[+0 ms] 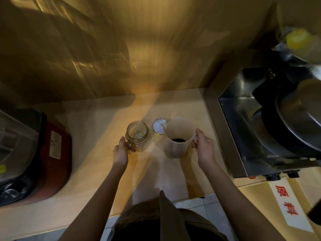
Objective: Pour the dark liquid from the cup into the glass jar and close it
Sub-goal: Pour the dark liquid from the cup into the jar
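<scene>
Jar and cup stand side by side on the tabletop [97,119], a small gap between them, and I have a hand on each. My left hand [121,150] wraps the lower side of the glass jar [137,135], thumb on the near-left wall and fingers curled round the front, so the jar should stay put when liquid hits it. It is upright, its mouth open, and looks empty apart from a glint at the bottom that I cannot identify. My right hand [203,146] is closed on the handle of the cup [177,136], thumb up on the rim side, fingers through the loop; the cup looks upright and seems to sit on the tabletop. Its spout points away from me and to the left, toward the jar's side, which suits a tip in that direction. Dark liquid [178,140] lies low in the bottom, so I judge the pour has not begun.

Just behind, touching neither my hands nor the jar, the lid [159,127] lies flat with its pale inner face up, partly hidden by the cup's spout. It is close at hand for closing once the jar is filled.

A red-based appliance [52,153] sits well to my left and a steel machine [260,127] to my right, both clear of the pour.
</scene>
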{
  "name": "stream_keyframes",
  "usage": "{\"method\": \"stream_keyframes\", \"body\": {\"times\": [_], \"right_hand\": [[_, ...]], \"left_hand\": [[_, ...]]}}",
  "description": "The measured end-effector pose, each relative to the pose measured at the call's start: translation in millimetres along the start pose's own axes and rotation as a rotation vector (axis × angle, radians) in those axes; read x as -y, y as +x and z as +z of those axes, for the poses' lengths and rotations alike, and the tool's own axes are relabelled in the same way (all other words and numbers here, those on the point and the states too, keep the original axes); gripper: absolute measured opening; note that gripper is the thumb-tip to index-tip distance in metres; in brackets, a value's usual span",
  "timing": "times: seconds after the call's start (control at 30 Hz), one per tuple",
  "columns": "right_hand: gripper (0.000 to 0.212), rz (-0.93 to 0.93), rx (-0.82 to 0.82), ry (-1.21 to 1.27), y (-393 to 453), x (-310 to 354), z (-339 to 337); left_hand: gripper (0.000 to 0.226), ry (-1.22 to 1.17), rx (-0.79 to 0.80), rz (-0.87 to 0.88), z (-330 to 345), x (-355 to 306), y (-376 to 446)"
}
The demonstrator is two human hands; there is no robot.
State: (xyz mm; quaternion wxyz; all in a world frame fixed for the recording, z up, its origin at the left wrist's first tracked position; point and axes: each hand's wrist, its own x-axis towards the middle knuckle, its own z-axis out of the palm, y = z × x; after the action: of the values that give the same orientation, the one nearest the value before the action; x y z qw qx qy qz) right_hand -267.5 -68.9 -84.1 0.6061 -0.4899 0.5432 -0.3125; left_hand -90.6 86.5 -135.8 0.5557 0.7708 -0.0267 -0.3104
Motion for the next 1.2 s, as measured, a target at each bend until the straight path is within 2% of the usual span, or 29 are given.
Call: {"method": "stream_keyframes", "body": {"times": [0.17, 0.3, 0.33, 0.47, 0.57, 0.63, 0.77, 0.87, 0.97, 1.07, 1.2], "right_hand": [[0.050, -0.049, -0.033, 0.018, 13, 14, 5], [0.032, -0.097, -0.015, -0.006, 18, 21, 7], [0.032, -0.125, -0.010, -0.026, 20, 23, 8], [0.058, -0.298, 0.035, -0.113, 24, 41, 13], [0.054, -0.429, 0.110, -0.157, 25, 64, 19], [0.040, -0.456, 0.127, -0.164, 29, 81, 24], [0.046, -0.532, 0.208, -0.228, 33, 121, 36], [0.047, -0.682, 0.270, -0.365, 29, 155, 44], [0.046, -0.831, 0.340, -0.450, 22, 187, 52], [0.046, -1.001, 0.367, -0.589, 15, 210, 64], [0.043, -1.131, 0.397, -0.779, 7, 229, 77]], "left_hand": [[0.049, -0.139, -0.027, -0.010, 9, -12, 5], [0.046, -0.220, 0.047, -0.042, 6, -18, 11], [0.047, -0.215, 0.064, -0.042, 5, -21, 13], [0.049, -0.215, 0.142, -0.024, -1, -44, 18], [0.056, -0.172, 0.234, 0.036, -6, -69, 17], [0.061, -0.081, 0.255, 0.108, -10, -86, 12], [0.058, 0.009, 0.233, 0.224, -19, -113, -6], [0.049, -0.048, 0.228, 0.255, -24, -127, -22], [0.041, -0.081, 0.149, 0.250, -23, -142, -34], [0.034, -0.001, 0.087, 0.339, -22, -154, -44], [0.038, 0.072, 0.026, 0.410, -18, -162, -53]]}}
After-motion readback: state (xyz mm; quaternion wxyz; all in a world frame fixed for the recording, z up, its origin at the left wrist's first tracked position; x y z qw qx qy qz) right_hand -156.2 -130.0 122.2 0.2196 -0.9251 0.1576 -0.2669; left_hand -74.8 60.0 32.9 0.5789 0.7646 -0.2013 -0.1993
